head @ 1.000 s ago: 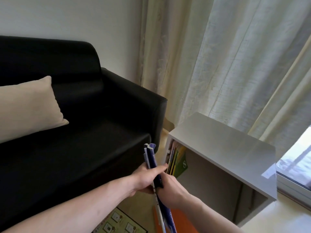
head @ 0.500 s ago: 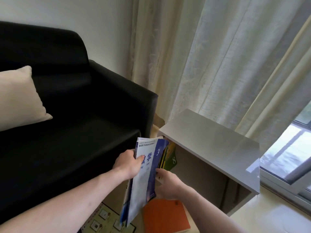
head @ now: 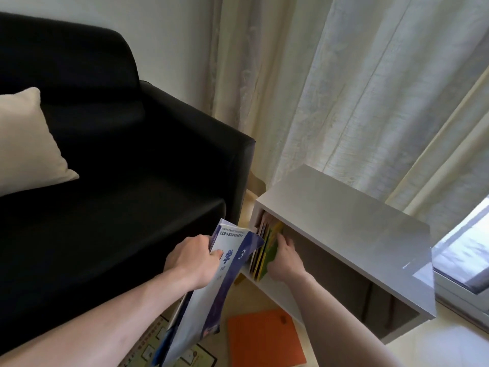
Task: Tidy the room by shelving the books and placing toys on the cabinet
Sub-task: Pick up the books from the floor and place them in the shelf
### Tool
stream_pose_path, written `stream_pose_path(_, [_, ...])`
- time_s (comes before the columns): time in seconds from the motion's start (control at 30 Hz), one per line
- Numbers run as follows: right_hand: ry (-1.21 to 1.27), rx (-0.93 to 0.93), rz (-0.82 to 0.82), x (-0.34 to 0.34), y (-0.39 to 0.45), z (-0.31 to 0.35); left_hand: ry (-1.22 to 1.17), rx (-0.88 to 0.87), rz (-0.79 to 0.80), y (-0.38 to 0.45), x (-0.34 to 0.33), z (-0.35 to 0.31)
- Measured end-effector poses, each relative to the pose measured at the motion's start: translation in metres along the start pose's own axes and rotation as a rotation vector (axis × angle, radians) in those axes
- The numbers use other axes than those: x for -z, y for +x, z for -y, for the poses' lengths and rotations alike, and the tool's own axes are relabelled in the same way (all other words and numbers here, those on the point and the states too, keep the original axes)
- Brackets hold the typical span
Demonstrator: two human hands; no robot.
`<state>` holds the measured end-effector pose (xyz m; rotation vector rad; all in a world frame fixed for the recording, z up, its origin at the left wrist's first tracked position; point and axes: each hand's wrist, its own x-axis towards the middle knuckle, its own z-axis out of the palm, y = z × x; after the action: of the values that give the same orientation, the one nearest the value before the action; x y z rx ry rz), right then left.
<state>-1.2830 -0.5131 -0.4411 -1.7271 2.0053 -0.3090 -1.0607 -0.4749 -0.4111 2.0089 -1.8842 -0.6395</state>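
Since half a second ago the right hand (head: 284, 260) has let go of the blue book (head: 211, 287) and reached into the cabinet (head: 344, 223), where its straight, relaxed fingers (head: 284, 241) now press flat against the green cover of the shelved books (head: 264, 250). Those books stand upright, bunched at the left end of the shelf opening against the cabinet's left wall.

Gripping the blue book near its top corner, the left hand (head: 191, 258) curls its fingers behind the cover with the thumb on the front. This book hangs in the air just left of the cabinet's near left corner. Its long axis runs from upper right to lower left, the top edge pointing toward the shelf opening, the lower end drooping toward the floor. Its cover faces the camera.

Right of the hand, the shelf opening is open room all the way to the far right wall of the cabinet. On the left the black sofa (head: 119, 181) arm stands close beside the cabinet, leaving only a narrow gap. A cream cushion (head: 23, 144) lies on the sofa. An orange book (head: 264, 337) lies flat on the floor, near the cabinet's front edge, and a patterned mat (head: 169, 348) lies left of it. Curtains (head: 344, 88) hang behind the cabinet.
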Motion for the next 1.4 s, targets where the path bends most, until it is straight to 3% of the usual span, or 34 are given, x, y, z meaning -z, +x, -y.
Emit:
stream_pose_path(0.6, [0.123, 0.043, -0.152, -0.021, 0.077, -0.003, -0.126, -0.041, 0.034, 0.014, -0.008, 0.007])
stream_pose_path(0.9, [0.232, -0.090, -0.214, -0.018, 0.081, -0.023, -0.129, -0.021, 0.060, 0.018, -0.007, 0.015])
stream_pose_path(1.4, [0.187, 0.055, -0.224, -0.035, 0.082, -0.002, -0.142, 0.012, 0.079, 0.020, -0.007, 0.022])
